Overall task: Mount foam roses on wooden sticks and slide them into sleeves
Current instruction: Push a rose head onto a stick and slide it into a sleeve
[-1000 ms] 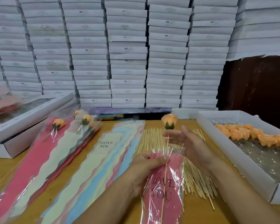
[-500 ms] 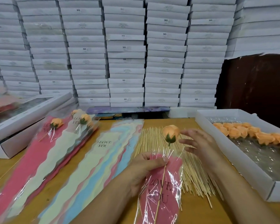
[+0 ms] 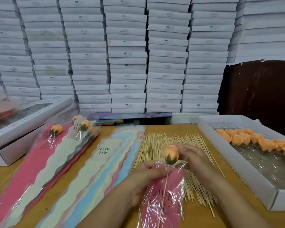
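Wooden table (image 3: 179, 129) under sleeves (image 3: 104, 162), sticks (image 3: 163, 142), 2 white trays (image 3: 237, 165).

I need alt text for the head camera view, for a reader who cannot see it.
The left hand holds a pink "LOVE YOU" sleeve while the right hand pushes an orange foam rose on its wooden stick into it. Loose sticks, empty sleeves and a box of roses surround them.

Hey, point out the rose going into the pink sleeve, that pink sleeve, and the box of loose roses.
Rose (image 3: 170, 152): head view, on its orange petals.
Pink sleeve (image 3: 169, 191): head view, on its pink printed panel.
Box of loose roses (image 3: 220, 148): head view, on its white near wall.
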Motion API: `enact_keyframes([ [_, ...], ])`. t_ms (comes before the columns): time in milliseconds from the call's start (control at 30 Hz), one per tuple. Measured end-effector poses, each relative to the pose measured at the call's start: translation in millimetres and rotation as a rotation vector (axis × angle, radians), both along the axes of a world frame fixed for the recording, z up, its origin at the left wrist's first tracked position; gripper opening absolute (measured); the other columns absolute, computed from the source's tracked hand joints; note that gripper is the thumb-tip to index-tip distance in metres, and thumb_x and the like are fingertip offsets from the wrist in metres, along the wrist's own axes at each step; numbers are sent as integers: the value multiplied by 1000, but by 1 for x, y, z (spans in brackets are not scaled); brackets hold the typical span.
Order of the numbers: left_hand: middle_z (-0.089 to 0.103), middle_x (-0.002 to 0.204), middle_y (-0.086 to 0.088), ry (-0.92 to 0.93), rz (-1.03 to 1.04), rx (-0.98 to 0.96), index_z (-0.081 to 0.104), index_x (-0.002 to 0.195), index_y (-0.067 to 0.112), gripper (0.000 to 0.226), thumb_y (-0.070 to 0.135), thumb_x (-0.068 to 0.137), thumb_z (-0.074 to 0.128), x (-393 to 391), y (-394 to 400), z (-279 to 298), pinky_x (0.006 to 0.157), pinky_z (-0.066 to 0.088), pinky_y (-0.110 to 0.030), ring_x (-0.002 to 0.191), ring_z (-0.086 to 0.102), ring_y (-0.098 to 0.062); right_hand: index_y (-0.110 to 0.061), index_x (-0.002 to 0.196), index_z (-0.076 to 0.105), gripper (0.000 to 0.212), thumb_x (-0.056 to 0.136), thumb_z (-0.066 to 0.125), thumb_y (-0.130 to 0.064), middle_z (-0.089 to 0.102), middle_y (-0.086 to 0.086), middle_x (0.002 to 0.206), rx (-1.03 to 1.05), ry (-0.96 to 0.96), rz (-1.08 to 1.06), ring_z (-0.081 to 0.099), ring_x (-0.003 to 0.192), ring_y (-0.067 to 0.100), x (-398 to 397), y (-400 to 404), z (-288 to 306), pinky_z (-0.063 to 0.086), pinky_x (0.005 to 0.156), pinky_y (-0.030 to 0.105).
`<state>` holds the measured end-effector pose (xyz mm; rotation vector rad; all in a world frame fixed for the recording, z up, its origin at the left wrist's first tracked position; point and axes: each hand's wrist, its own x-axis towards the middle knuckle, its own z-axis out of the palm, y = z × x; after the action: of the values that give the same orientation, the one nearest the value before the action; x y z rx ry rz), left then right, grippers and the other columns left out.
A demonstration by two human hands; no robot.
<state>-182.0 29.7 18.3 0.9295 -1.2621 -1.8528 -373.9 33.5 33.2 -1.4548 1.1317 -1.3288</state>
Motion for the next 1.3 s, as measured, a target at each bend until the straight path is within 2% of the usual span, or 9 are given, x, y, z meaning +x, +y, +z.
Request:
enact_keyframes([
  [167,69,109,-30,38,45,48,69,114,-8,50,9,70,87,0,0,1,88,56,-43,82,69,-30,-16,104,78,48,81,54,-50,75,12,103,19,-101,34,71,102,26,-3,0,0,57,83,39],
  [267,69,105,-29,38,71,58,68,110,-9,43,7,73,84,1,0,3,82,58,-42,78,70,-30,-19,114,75,44,81,59,-44,74,7,112,24,-54,76,69,109,24,-3,1,-2,53,95,47],
  [400,65,117,-34,66,79,60,63,125,-9,50,7,80,78,1,0,4,83,57,-41,86,68,-32,-25,116,73,40,77,67,-35,73,-2,118,35,-16,91,70,107,19,0,2,-4,55,94,41],
  [567,74,93,-21,84,84,76,76,101,2,30,12,73,82,1,1,5,65,59,-34,72,72,-27,-37,101,79,28,76,66,-40,68,-18,120,36,25,112,68,107,8,2,4,-5,55,87,27],
  [700,66,114,-31,85,106,82,64,124,-5,51,11,79,80,1,1,6,78,59,-41,81,68,-32,-29,103,78,29,84,64,-45,64,-16,126,83,65,130,67,109,17,2,3,-6,53,95,36],
  [933,62,123,-36,86,136,77,61,129,-4,55,13,80,79,0,0,7,102,46,-56,93,64,-37,-38,98,76,16,82,74,-39,73,-17,107,65,69,66,72,96,12,3,4,-6,56,85,34],
  [1067,66,112,-34,92,133,118,67,119,-3,40,23,89,73,0,0,8,95,51,-52,86,67,-35,-41,94,75,12,86,71,-33,74,-17,102,85,96,70,73,90,13,4,7,-5,56,73,24],
  [1167,71,88,-24,71,183,145,71,103,2,27,27,96,64,0,-5,4,71,59,-40,70,69,-31,-35,93,77,10,89,71,-29,72,-19,105,93,92,70,71,93,6,3,5,-6,56,73,21],
  [1300,74,92,-20,36,200,117,78,100,8,27,28,93,62,-1,-9,3,64,59,-34,70,70,-27,-26,89,81,24,81,68,-46,64,-33,113,109,95,121,67,97,-5,6,6,-7,54,76,15],
])
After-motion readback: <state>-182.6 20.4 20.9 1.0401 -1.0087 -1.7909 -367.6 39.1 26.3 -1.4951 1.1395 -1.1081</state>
